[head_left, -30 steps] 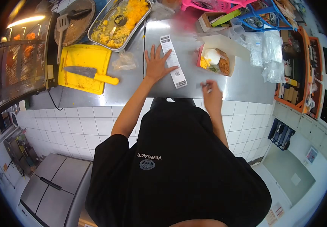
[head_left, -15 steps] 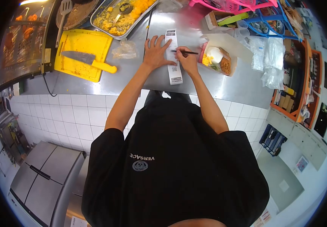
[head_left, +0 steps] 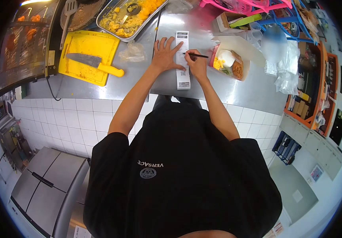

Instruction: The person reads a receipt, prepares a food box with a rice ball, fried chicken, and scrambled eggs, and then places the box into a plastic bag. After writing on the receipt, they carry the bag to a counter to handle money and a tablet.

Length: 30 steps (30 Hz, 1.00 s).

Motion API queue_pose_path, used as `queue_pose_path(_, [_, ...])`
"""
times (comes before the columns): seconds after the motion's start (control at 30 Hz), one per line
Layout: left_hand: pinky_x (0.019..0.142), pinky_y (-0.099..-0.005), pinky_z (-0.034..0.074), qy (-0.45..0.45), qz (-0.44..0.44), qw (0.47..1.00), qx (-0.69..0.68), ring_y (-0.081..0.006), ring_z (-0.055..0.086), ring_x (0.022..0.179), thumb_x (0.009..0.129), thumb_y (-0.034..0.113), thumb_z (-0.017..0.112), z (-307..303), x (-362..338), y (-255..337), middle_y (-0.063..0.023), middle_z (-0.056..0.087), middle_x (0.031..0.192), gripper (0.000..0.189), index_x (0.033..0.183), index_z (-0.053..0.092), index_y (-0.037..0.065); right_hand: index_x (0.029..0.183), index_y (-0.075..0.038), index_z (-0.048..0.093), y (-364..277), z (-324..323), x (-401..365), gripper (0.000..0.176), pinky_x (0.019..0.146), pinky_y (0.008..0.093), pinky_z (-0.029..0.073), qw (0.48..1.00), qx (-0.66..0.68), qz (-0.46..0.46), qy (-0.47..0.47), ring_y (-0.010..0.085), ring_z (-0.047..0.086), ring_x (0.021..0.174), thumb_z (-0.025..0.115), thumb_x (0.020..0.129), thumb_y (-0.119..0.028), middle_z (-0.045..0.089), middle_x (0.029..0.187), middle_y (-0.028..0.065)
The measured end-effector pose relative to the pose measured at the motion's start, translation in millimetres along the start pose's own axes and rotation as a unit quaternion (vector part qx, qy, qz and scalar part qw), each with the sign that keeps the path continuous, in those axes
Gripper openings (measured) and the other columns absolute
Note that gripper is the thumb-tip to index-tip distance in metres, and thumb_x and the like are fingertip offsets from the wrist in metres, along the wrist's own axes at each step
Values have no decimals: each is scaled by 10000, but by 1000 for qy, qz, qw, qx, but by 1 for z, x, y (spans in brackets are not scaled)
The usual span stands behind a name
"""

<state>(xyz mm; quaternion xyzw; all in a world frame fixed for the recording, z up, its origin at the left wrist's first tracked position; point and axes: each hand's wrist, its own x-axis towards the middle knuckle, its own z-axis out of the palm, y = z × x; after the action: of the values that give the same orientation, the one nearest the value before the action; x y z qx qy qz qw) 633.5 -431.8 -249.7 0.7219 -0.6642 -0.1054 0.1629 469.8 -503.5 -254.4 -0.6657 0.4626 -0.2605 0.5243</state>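
Note:
A long white receipt (head_left: 183,59) lies on the steel counter (head_left: 234,91). My left hand (head_left: 165,55) rests flat on the counter with fingers spread, its fingertips pressing the receipt's left edge. My right hand (head_left: 196,63) grips a dark pen (head_left: 194,55), whose tip touches the receipt near its middle. Just right of my right hand stands an open food box (head_left: 231,59) holding rice, yellow egg and brown pieces.
A yellow cutting board (head_left: 87,55) with a yellow-handled cleaver (head_left: 93,63) lies at left. Behind it are a metal tray of yellow food (head_left: 133,18) and a pan with a spatula (head_left: 74,14). A crumpled plastic bag (head_left: 133,51), stacked clear bags (head_left: 286,63) and coloured baskets (head_left: 274,12) surround the area.
One second ago my right hand was low at the counter's front edge; it rose to the receipt with the pen. Since half a second ago both hands have barely moved.

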Motion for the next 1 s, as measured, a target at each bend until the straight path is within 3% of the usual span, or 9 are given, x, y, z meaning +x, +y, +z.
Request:
queue_pose_path(0.13, [1107,-622,121,-10,1,1000,0,-404,221,1368,448,797,749,0,0,1,-127,318,1452,1200,1467,416,259,956,3,649,1,-3,-6,153,672,281,507,998,36,43,3,139,658,722,668,864,-118,686,795,74])
queue_pose_path(0.2, [1108,-622,119,-10,1,1000,-5,-407,215,1373,439,798,752,1,0,0,-129,315,1455,1213,1471,409,260,945,4,653,-1,-3,-13,150,666,283,507,1000,-12,-21,10,140,656,710,671,859,-117,685,784,76])
queue_pose_path(0.43, [1112,-622,110,-8,0,1000,-3,-413,217,1374,414,797,760,2,0,1,-132,306,1462,1242,1475,401,262,934,0,662,3,-3,-8,136,663,282,503,999,-30,4,16,136,650,698,673,855,-110,687,782,78])
queue_pose_path(0.5, [1113,-621,110,-11,-2,1000,0,-413,219,1374,415,799,758,3,-2,2,-133,306,1462,1241,1475,401,261,958,6,655,3,-5,-11,135,616,232,475,999,-27,-14,19,75,600,666,675,880,-102,655,761,30])
queue_pose_path(0.63, [1114,-616,112,-15,-3,1000,3,-414,221,1373,418,802,755,2,0,1,-132,307,1461,1236,1472,406,258,959,8,654,1,-3,-17,138,608,236,471,999,-14,-28,28,76,593,659,675,879,-102,650,754,28])
queue_pose_path(0.7, [1115,-615,113,-13,-1,1000,6,-415,222,1372,419,803,754,3,0,2,-133,307,1461,1236,1472,406,256,927,-1,662,0,-3,-18,128,654,284,502,999,-32,-14,33,132,646,682,677,858,-108,681,758,76])
queue_pose_path(1.0, [1118,-615,100,-25,-6,1000,1,-419,206,1387,417,806,752,1,1,2,-139,301,1470,1251,1477,399,242,940,-1,657,5,-3,-26,127,648,279,499,999,17,-12,42,129,649,688,677,861,-98,680,766,78])
